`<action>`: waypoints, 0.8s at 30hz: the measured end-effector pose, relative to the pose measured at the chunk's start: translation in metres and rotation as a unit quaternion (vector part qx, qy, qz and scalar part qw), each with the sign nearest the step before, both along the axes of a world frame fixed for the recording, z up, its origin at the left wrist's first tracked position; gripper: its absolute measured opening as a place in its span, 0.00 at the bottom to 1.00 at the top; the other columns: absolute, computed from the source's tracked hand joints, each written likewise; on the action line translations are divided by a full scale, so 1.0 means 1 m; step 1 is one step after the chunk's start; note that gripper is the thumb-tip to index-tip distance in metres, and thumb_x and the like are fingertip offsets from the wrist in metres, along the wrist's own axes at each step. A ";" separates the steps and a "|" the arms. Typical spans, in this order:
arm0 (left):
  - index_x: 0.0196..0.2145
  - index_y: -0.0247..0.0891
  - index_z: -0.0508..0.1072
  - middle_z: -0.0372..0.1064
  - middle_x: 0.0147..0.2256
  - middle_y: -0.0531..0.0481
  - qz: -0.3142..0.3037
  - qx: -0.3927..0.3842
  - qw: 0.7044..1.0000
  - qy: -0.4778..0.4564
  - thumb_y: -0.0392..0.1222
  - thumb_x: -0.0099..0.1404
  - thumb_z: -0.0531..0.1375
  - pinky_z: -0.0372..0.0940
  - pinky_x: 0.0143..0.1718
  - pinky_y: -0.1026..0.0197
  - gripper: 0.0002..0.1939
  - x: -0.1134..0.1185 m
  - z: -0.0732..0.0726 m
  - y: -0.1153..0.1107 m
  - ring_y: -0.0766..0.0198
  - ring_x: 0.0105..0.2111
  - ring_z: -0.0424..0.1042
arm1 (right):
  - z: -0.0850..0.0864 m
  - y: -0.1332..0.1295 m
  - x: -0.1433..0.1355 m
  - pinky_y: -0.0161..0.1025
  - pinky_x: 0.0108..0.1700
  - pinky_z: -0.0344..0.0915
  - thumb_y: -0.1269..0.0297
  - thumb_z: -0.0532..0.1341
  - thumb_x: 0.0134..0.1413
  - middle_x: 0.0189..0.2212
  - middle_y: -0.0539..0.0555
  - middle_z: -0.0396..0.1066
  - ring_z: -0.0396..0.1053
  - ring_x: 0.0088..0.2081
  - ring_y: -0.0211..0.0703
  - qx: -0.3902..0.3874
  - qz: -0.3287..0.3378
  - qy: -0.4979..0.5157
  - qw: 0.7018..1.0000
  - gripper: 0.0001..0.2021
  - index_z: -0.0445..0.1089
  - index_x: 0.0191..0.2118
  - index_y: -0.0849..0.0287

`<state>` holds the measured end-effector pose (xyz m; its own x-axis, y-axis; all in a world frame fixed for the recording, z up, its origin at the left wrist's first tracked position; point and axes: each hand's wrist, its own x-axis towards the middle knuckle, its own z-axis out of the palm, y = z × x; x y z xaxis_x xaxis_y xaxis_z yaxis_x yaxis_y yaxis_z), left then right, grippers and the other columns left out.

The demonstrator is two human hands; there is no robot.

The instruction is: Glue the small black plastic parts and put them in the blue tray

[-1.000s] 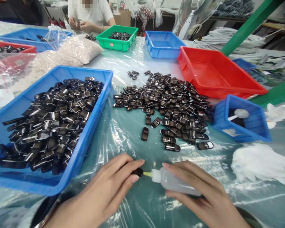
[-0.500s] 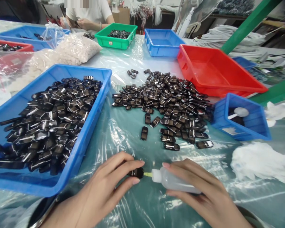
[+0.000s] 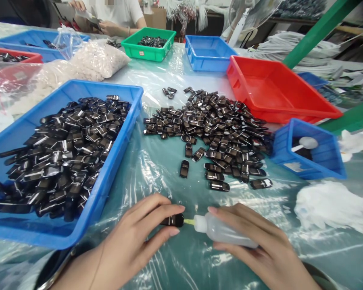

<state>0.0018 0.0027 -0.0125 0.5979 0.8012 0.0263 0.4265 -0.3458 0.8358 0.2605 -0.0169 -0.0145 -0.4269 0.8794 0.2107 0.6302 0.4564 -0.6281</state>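
Observation:
My left hand [image 3: 145, 229] pinches a small glossy black plastic casing [image 3: 176, 220] between thumb and fingers, low over the table. My right hand [image 3: 254, 233] is wrapped round a translucent squeeze bottle [image 3: 219, 229] lying on its side, with a white cap and a thin yellowish nozzle [image 3: 188, 221]. The nozzle's tip meets the right end of the casing or sits just by it. Beyond both hands lies a loose pile of like black casings [image 3: 211, 125], a few of them apart at its near edge.
To the left, a large blue tray [image 3: 109, 177] holds many more casings. A red tray [image 3: 266, 88], a small blue bin [image 3: 308, 165] with a scoop, and a crumpled white cloth [image 3: 329, 205] are on the right. Across the table a person sits behind a green tray [image 3: 148, 50].
My hands, the casing and the bottle hold almost the same position. Across the table, the person's one hand has risen to the left, holding something pale.

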 end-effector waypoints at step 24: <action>0.56 0.42 0.63 0.63 0.45 0.48 -0.017 0.035 0.999 0.036 0.38 0.74 0.49 0.65 0.40 0.63 0.15 0.000 0.002 0.000 0.61 0.42 0.68 | 0.001 0.006 0.002 0.35 0.41 0.71 0.59 0.57 0.62 0.37 0.50 0.73 0.72 0.36 0.38 0.015 0.033 0.005 0.999 0.18 0.61 0.58 0.44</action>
